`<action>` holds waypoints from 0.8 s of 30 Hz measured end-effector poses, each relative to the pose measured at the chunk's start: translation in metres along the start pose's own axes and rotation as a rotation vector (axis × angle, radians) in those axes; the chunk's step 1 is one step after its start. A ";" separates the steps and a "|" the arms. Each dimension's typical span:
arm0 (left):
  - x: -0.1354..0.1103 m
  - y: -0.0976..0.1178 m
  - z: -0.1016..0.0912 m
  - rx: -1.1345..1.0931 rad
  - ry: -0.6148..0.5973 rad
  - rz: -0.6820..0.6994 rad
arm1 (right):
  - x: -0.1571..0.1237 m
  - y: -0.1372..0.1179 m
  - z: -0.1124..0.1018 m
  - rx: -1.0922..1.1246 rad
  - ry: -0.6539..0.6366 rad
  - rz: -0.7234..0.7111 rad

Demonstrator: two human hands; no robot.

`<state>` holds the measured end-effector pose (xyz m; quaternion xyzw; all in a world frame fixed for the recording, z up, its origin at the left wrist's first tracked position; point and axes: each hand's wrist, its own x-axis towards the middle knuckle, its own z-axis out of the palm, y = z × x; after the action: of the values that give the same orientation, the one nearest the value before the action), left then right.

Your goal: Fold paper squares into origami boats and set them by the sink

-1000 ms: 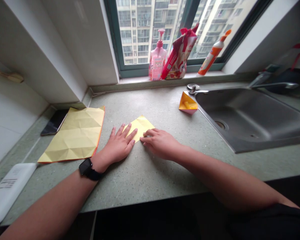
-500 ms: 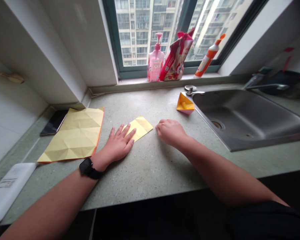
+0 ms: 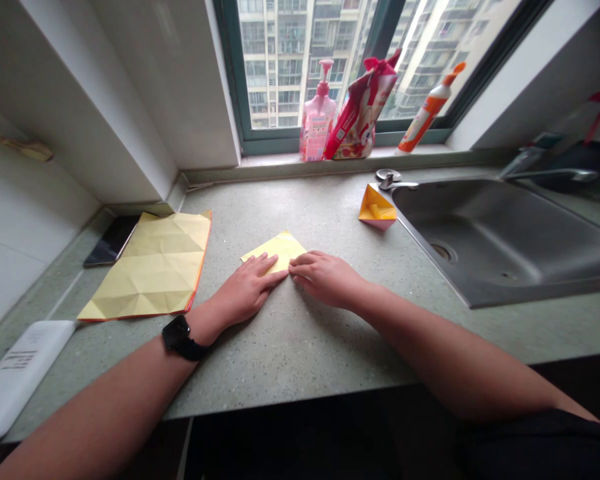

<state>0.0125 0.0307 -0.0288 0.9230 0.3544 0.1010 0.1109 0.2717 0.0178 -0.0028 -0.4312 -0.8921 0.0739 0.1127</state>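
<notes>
Grip: neither hand pinches anything; both lie palm-down with their fingertips nearly meeting.
Left hand (image 3: 247, 290): fingers together and flat, tips lying over the near edge of the paper.
Right hand (image 3: 325, 279): fingers lightly curled, tips at the paper's near right edge; whether they press it or merely touch, I cannot tell.
Folded yellow paper (image 3: 280, 251): flat on the speckled stone countertop (image 3: 300, 350), between and just beyond both hands.
Nearby: a creased yellow sheet (image 3: 150, 267) lies to the left, overlapping a phone (image 3: 111, 240); an orange-and-pink folded paper piece (image 3: 377, 208) sits to the far right, at the edge of the steel sink (image 3: 505, 233).
Risk: uneven pressure from the two hands could slide the loosely held paper and skew any crease.
Risk: a careless reach to the right could knock the folded piece into the sink, where any wetness would soften the paper.
</notes>
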 end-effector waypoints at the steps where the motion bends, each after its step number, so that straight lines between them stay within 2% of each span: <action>1: 0.000 0.001 -0.002 0.000 -0.003 0.002 | 0.000 0.001 -0.001 0.001 -0.005 0.005; 8: -0.013 0.009 -0.030 0.024 -0.030 -0.013 | -0.002 0.002 -0.003 0.011 -0.020 0.029; 12: -0.026 0.010 -0.044 0.028 -0.109 -0.044 | -0.002 0.003 -0.005 -0.012 -0.043 0.036; 15: -0.030 0.008 -0.047 0.001 -0.144 -0.037 | -0.003 -0.001 -0.004 -0.047 -0.050 0.032; 24: -0.029 0.007 -0.047 -0.018 -0.098 0.012 | -0.004 -0.027 0.010 -0.078 -0.061 -0.114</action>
<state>-0.0165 0.0124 0.0145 0.9279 0.3421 0.0596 0.1357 0.2506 -0.0024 -0.0067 -0.3814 -0.9204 0.0459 0.0727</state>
